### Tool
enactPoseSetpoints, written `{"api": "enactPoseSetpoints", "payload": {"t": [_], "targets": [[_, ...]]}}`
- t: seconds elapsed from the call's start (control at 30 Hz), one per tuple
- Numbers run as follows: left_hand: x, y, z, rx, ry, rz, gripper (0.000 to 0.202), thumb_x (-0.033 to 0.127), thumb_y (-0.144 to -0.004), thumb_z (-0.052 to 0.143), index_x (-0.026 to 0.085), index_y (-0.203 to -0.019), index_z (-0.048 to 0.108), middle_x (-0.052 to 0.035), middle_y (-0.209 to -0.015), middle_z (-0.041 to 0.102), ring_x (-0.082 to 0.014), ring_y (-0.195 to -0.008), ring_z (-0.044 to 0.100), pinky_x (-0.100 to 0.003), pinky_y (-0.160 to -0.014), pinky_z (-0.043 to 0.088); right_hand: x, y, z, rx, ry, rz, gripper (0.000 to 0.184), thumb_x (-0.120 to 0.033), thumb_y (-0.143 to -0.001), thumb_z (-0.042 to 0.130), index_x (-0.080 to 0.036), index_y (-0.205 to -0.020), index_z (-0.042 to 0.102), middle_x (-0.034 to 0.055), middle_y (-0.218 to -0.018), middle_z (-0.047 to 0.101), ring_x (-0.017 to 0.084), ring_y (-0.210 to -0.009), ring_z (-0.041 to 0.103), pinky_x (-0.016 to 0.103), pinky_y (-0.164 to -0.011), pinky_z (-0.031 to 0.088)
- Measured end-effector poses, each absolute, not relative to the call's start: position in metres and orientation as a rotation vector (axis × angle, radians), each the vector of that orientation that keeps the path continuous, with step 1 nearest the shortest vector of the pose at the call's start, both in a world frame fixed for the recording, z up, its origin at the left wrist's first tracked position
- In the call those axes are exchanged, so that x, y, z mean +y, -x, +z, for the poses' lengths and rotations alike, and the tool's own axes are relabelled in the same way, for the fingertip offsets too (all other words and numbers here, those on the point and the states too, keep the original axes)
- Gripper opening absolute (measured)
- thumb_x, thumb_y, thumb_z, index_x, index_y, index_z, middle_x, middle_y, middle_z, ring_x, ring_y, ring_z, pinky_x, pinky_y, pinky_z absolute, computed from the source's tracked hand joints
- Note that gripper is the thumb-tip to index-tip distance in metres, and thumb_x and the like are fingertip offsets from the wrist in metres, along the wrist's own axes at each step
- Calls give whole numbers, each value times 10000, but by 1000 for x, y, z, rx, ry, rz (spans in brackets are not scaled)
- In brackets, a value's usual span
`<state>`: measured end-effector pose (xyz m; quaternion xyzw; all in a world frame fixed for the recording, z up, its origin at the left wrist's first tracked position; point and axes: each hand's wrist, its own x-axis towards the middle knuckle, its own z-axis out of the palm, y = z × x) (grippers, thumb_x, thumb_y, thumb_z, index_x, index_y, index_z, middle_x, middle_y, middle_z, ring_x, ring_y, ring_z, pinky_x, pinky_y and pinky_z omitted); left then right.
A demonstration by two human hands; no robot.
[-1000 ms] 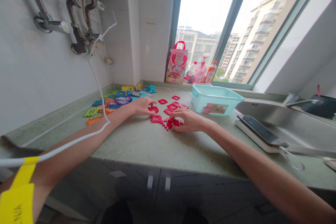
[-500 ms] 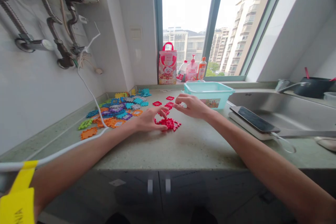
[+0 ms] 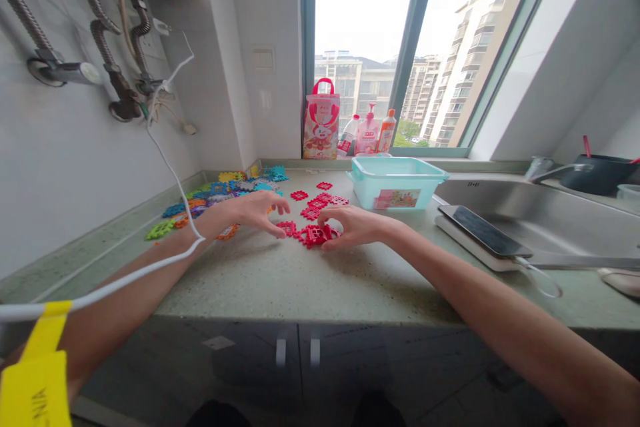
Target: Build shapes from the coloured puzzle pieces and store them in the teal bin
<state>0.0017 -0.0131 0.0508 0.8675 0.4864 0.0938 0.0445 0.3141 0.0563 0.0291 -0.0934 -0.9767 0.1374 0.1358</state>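
Red interlocking toy tiles (image 3: 315, 235) lie bunched on the green speckled counter (image 3: 300, 280), with more loose red tiles (image 3: 320, 201) just behind. My right hand (image 3: 350, 225) rests on the bunch, fingers curled around a red tile at its right side. My left hand (image 3: 257, 210) hovers just left of the bunch, fingers spread, fingertips near a single red tile (image 3: 286, 227). A heap of mixed coloured tiles (image 3: 220, 197) lies along the left wall behind my left hand.
A light blue plastic tub (image 3: 395, 181) stands behind the red tiles. A phone on a white slab (image 3: 477, 230) lies at the sink's (image 3: 540, 213) edge. Bottles and a pink bag (image 3: 321, 121) stand on the sill. A white cable (image 3: 165, 167) hangs over my left arm.
My right hand came down from near the tub onto the red bunch. My left hand lifted off the bunch and drew back to the left, fingers opening.
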Motion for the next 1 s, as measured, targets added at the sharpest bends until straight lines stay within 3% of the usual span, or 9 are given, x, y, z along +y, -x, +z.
{"api": "enactPoseSetpoints", "payload": {"t": [0.27,0.43,0.53,0.73,0.87,1.0], "targets": [[-16,-46,34,1102,-2871,447,696,654,-751,873,222,-1272,709,-88,-1131,765,-268,-1024,708,-364,-955,476,60,-317,27,-2766,243,315,358,-392,-823,845,-208,-1098,709,64,-1067,763,240,-947,693,336,-856,511],[-18,-62,27,1157,-2939,473,698,674,-768,852,206,-1262,702,-113,-1166,763,-299,-1069,708,-385,-966,474,62,-316,25,-2736,237,355,170,-291,-850,790,-217,-988,723,25,-982,772,202,-884,698,313,-841,507],[-16,-64,21,1214,-2909,531,714,678,-768,849,209,-1279,681,-115,-1219,752,-303,-1112,702,-384,-986,474,69,-320,28,-2638,270,360,163,-286,-868,767,-205,-1002,722,35,-994,776,196,-893,705,311,-847,505],[-14,-63,13,1294,-2778,549,641,654,-797,824,203,-1229,678,-83,-1139,762,-246,-973,715,-340,-891,504,100,-331,23,-2506,585,205,136,-295,-873,762,-198,-962,730,57,-963,778,220,-891,718,327,-822,520],[-19,-63,17,1280,-2749,588,548,545,-783,849,203,-1181,690,-70,-1096,771,-222,-896,719,-323,-842,512,101,-333,21,-2585,593,75,138,-288,-918,726,-203,-1018,770,111,-1121,778,275,-1057,718,401,-967,514],[-15,-55,16,1276,-2568,666,437,556,-889,731,198,-1139,711,-52,-1019,774,-199,-844,707,-290,-762,498,78,-325,29,-2623,400,398,281,-443,-1015,645,-209,-1101,774,93,-1146,786,243,-1054,722,361,-956,516]]}}
